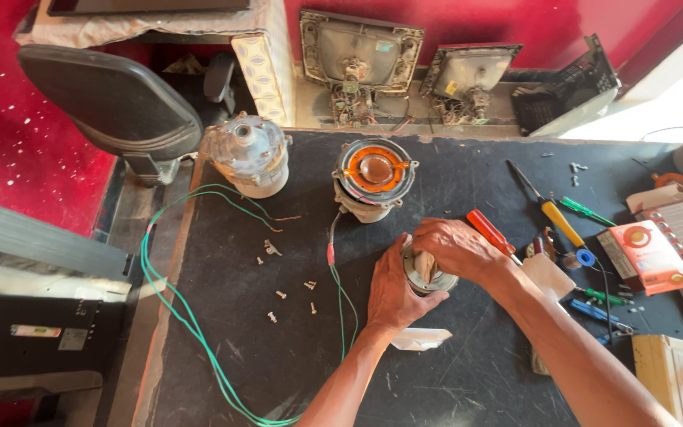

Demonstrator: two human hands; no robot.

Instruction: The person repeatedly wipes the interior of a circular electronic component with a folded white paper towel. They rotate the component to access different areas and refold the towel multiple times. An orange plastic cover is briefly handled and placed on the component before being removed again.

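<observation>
Between the left hand and right hand sits a round metal part, screws left, screwdrivers right, two motors behind.

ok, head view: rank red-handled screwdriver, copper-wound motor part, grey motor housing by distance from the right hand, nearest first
From the right hand:
1. red-handled screwdriver, right beside the hand, on its far right side.
2. copper-wound motor part, up the table, left of the hand.
3. grey motor housing, far left corner of the table.

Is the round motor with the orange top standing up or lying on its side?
Standing up. The motor with the orange top sits on the black table with its round orange face pointing straight up at the camera, and its grey body underneath.
</observation>
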